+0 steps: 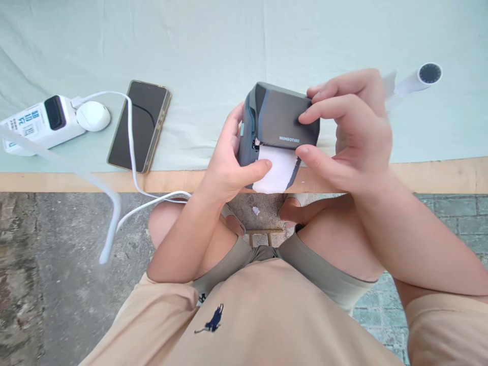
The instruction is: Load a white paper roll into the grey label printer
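Observation:
A dark grey label printer (287,114) marked NIIMBOT is held above the table's front edge, tilted towards me. White paper (278,168) with a ragged lower edge comes out from under its lid. My left hand (231,162) wraps the printer's left side, its thumb lying on the paper. At the right side, my right hand (351,127) has its thumb at the lid's lower corner and its bent index finger on the lid's top. The other fingers of that hand are curled near the upper right edge.
A phone (139,127) lies left of the printer. Further left are a white power strip (34,127) with a dark and a white plug, and a white cable (131,132) hanging over the edge. A white tube with a dark round end (430,74) lies at right.

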A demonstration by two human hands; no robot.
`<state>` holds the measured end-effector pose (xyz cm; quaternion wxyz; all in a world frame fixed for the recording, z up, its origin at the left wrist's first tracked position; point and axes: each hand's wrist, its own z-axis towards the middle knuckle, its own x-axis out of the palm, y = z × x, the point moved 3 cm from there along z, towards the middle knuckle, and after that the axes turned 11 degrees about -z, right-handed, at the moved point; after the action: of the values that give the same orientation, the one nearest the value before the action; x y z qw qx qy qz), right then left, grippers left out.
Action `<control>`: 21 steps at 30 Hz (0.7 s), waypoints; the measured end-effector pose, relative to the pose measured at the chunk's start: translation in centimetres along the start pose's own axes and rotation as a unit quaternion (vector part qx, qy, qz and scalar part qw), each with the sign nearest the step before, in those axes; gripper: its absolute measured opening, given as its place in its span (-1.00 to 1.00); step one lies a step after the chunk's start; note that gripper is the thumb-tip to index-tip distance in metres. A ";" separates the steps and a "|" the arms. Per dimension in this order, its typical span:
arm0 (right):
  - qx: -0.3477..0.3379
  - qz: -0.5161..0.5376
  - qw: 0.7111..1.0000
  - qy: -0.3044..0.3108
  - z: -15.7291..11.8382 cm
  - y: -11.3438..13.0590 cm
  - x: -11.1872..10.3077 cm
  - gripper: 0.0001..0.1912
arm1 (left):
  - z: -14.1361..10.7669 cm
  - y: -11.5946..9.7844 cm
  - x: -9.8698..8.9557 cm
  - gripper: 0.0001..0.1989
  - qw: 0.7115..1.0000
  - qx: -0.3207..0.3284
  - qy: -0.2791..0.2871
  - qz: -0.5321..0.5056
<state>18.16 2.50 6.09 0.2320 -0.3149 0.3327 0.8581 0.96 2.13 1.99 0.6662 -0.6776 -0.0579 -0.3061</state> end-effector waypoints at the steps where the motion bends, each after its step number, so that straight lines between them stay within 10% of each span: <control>1: -0.001 -0.003 1.000 0.002 0.0 0.0 0.0 -0.68 | 0.0 0.0 0.0 -0.35 1.000 0.001 0.002 0.003; 12: 0.063 0.066 0.994 0.054 -0.1 0.0 0.2 -0.79 | 0.2 0.4 -0.3 -0.21 0.999 0.013 0.041 -0.015; 21: 0.190 0.301 0.916 0.183 -0.7 0.2 1.8 -0.35 | -0.2 -0.3 0.7 -0.63 0.998 -0.004 0.013 -0.055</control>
<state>17.02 2.24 4.51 -0.0468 -0.3013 0.6051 0.7355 1.36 1.77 2.55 0.6464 -0.6718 -0.0852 -0.3516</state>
